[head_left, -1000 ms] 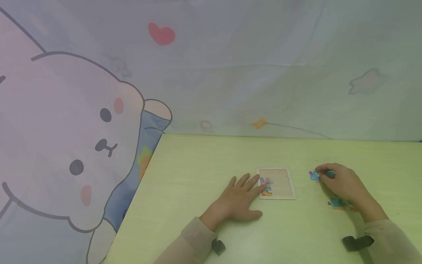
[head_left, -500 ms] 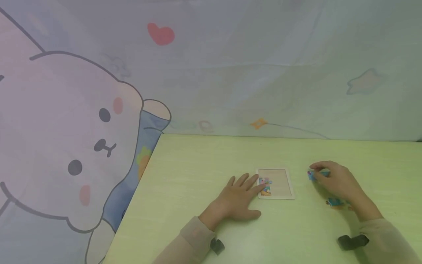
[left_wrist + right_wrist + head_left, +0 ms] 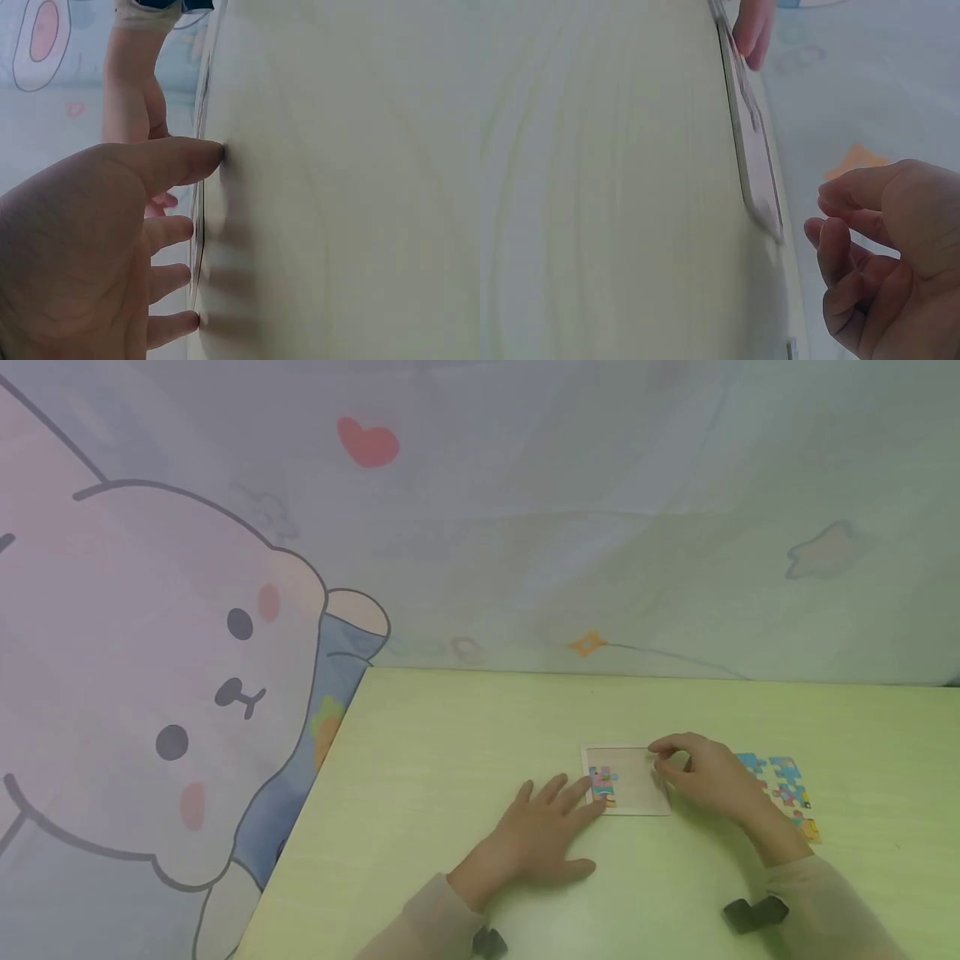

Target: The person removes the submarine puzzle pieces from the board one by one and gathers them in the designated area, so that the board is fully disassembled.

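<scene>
My left hand (image 3: 543, 831) rests flat on the table with fingers spread, its fingertips at the left edge of a square wooden puzzle frame (image 3: 663, 789). A few joined puzzle pieces (image 3: 602, 787), pink, teal and orange, fill the frame's left side. My right hand (image 3: 705, 777) hovers at the frame's upper right corner, thumb and forefinger brought close together. In the right wrist view the fingers of the right hand (image 3: 885, 255) are curled; I cannot tell whether a thin piece is pinched between the tips. Loose puzzle pieces (image 3: 786, 770) lie right of this hand, partly hidden by it.
The pale yellow-green table (image 3: 450, 735) carries everything. Behind it hangs a cloth backdrop (image 3: 525, 527) printed with a large cartoon animal (image 3: 187, 668). A dark wrist device (image 3: 756, 912) sits by the right sleeve, another device (image 3: 489, 942) by the left.
My right hand has moved left from the loose pieces to the frame's upper right corner, uncovering several pieces. The left hand has slipped slightly toward me and still lies at the frame.
</scene>
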Tool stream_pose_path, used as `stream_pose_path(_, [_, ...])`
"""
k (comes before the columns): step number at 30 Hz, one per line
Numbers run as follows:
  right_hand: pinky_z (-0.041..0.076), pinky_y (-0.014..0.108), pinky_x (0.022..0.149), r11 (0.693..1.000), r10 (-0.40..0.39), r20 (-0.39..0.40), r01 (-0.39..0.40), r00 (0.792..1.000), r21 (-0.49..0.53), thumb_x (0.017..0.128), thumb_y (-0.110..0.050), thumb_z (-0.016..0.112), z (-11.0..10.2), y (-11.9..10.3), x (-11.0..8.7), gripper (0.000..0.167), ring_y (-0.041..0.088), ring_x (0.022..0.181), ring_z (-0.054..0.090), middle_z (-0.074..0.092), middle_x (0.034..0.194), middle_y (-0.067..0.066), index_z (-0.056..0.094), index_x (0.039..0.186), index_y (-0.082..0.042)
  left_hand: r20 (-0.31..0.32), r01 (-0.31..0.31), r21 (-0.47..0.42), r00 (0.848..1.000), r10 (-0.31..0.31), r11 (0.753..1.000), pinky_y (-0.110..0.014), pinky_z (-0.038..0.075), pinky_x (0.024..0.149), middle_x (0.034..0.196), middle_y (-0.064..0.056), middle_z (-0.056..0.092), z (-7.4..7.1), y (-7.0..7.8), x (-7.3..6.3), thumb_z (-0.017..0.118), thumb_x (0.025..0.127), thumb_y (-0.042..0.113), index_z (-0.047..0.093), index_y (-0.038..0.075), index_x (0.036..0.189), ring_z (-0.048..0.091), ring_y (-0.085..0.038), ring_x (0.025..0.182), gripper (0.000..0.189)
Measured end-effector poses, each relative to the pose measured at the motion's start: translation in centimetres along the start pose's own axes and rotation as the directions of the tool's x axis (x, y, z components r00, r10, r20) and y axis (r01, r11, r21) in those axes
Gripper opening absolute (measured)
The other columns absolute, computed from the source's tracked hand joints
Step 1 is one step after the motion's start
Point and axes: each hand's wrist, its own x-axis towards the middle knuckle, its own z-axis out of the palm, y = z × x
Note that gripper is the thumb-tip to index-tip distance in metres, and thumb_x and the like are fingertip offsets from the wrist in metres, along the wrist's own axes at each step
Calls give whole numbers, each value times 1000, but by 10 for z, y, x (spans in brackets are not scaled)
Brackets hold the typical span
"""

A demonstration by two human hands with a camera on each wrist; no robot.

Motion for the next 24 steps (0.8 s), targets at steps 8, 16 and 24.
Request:
stream_pose_path(8, [52, 36, 65, 999, -22, 51, 20, 998, 35, 98, -23, 70, 25, -19, 8, 30, 18, 72, 61, 71, 116, 6, 72, 125, -8, 2, 15, 20, 1000, -15, 1000, -62, 26, 119, 174, 4, 8, 1, 6, -7, 46, 100, 68, 21, 36, 167, 13, -27, 159, 78])
stream_pose_path(16, [53, 55, 91, 1000, 4, 68, -5, 998, 13, 97, -32, 73, 43, -30, 15, 33, 31, 109, 66, 70, 118, 10, 74, 120, -9, -6, 6, 6, 1000, -6, 1000, -64, 26, 118, 174, 3, 8, 0, 6, -7, 46, 100, 66, 22, 33, 167, 14, -28, 158, 79])
stream_pose_path(24, [53, 48, 83, 998, 49, 65, -47, 997, -32, 93, -31, 77, 47, -38, 19, 26, 27, 99, 63, 67, 108, 9, 75, 110, -11, 7, 14, -21, 1000, -14, 1000, -64, 26, 118, 174, 3, 7, -1, 6, -7, 48, 100, 65, 23, 33, 167, 13, -28, 158, 79])
